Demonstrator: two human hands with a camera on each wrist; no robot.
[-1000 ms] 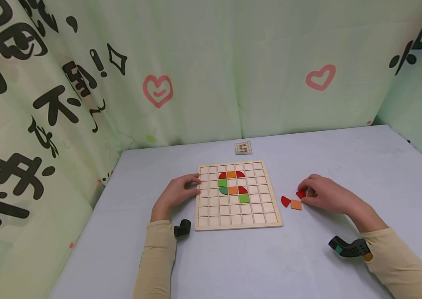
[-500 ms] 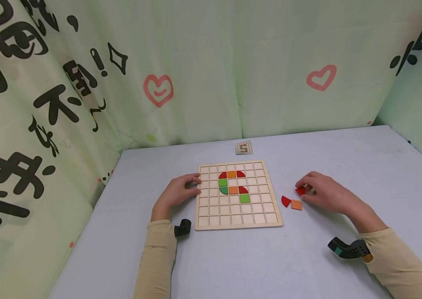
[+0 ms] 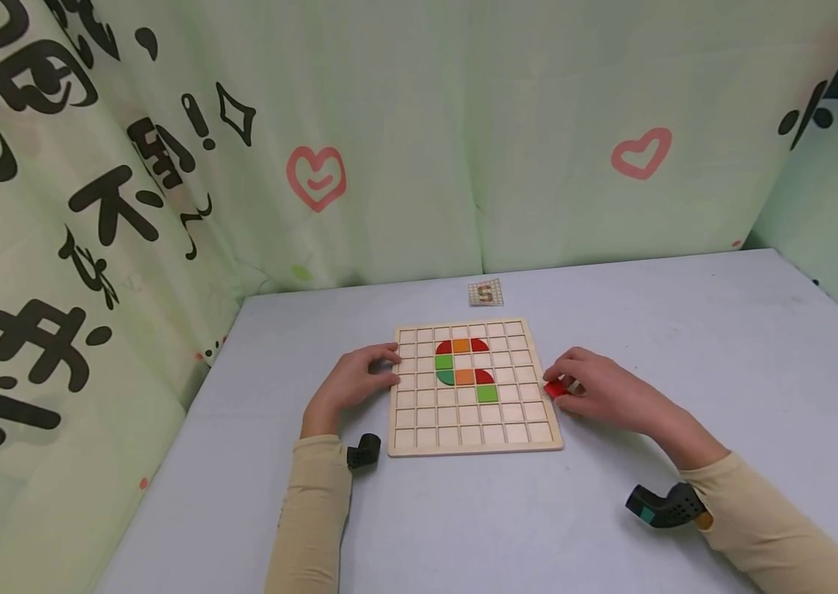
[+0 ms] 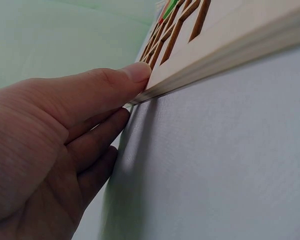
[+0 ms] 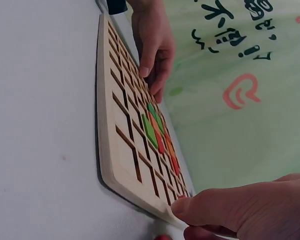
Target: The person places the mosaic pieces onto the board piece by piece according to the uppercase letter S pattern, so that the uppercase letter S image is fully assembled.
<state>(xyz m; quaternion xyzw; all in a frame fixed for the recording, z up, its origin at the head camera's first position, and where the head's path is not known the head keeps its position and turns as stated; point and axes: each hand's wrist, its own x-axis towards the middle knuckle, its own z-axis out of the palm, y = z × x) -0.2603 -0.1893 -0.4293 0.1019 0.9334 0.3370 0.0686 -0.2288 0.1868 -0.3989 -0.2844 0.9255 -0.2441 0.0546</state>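
Observation:
My left hand (image 3: 352,381) rests at the left edge of a wooden grid board (image 3: 456,443), its thumb (image 4: 138,73) touching the frame in the left wrist view. Red, orange and green tiles lie in the upper middle cells, among them a light green square (image 3: 487,393). At the board's right edge, my right hand (image 3: 600,392) pinches a red tile (image 3: 556,388) between thumb and fingers. That tile's exact shape is partly covered by the fingers. In the right wrist view, a bit of red (image 5: 162,237) shows on the table below the right hand.
A small pattern card (image 3: 486,293) lies behind the board near the table's back edge. A pale green curtain (image 3: 404,239) with black writing and pink hearts surrounds the white table (image 3: 478,520).
My right hand has moved left to the board's edge with the red tile. The loose red and orange tiles there have gone from the head view. My left hand has stayed put.

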